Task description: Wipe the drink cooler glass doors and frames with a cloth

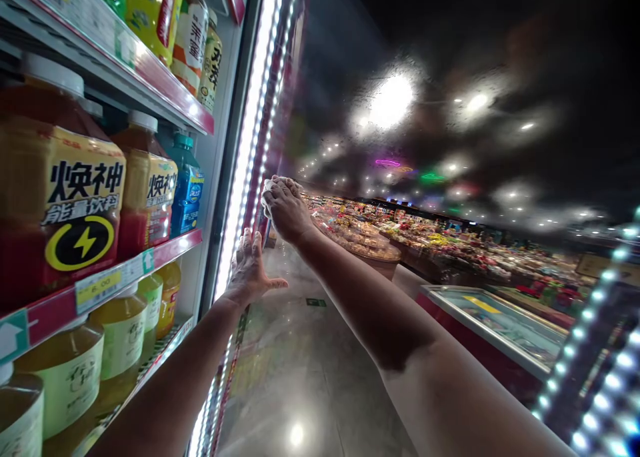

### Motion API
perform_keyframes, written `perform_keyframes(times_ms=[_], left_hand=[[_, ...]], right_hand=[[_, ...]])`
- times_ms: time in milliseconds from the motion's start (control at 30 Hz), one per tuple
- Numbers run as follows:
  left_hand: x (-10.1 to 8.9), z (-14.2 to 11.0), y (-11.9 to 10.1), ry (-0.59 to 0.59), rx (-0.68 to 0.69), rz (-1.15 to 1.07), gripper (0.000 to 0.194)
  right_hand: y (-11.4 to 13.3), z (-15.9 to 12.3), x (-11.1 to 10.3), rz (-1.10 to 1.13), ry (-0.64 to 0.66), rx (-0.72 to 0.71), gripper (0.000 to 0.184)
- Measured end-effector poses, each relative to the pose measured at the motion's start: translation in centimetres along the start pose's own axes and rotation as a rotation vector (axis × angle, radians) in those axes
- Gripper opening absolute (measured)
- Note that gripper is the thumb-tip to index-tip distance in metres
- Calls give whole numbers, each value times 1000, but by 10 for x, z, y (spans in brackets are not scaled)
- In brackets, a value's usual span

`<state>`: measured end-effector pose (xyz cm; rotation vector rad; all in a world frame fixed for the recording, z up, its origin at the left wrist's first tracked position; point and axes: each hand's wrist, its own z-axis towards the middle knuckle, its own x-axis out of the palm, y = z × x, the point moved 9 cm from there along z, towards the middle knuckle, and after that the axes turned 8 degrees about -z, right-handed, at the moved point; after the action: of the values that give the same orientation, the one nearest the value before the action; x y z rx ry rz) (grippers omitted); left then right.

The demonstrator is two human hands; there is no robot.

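A pale crumpled cloth (269,200) is bunched under my right hand (286,207), whose fingers press it flat near the lit edge of a glass door (345,124). Water drops and smears mark the upper part of this glass. Lower and to the left, my left hand (251,270) is stretched out with fingers spread and thumb apart, against or close to the LED-lit door edge (250,110). Nothing is in it. Whether its palm touches the surface cannot be made out.
Shelves of bottled drinks stand on the left, with large red drink bottles (83,190), a blue bottle (187,184) and green-labelled bottles (75,377). Through the glass appear a chest freezer (500,324), a round display (350,237) and a grey floor (310,364).
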<state>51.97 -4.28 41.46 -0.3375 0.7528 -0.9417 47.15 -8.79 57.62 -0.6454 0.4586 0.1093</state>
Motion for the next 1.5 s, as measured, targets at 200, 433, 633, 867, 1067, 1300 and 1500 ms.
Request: perform_keyframes(times_ms=[200, 433, 633, 867, 1067, 1300, 1500], left_hand=[[-1, 0, -1, -22, 44, 21, 142], [-4, 0, -4, 16, 17, 79, 143], [-7, -1, -5, 44, 0, 118, 138], [-9, 3, -5, 48, 4, 118, 136], [-7, 5, -6, 21, -58, 138, 135], [-4, 3, -3, -27, -88, 125, 139], [-11, -7, -15, -107, -59, 14, 137]], right_hand=[[1, -7, -1, -12, 20, -26, 38], [-5, -18, -10, 21, 12, -8, 41], [-18, -30, -25, 19, -43, 60, 40], [-29, -42, -38, 31, -38, 75, 40], [-34, -51, -48, 32, -49, 63, 39], [-42, -64, -61, 44, -84, 94, 39], [-52, -73, -69, 56, -88, 128, 37]])
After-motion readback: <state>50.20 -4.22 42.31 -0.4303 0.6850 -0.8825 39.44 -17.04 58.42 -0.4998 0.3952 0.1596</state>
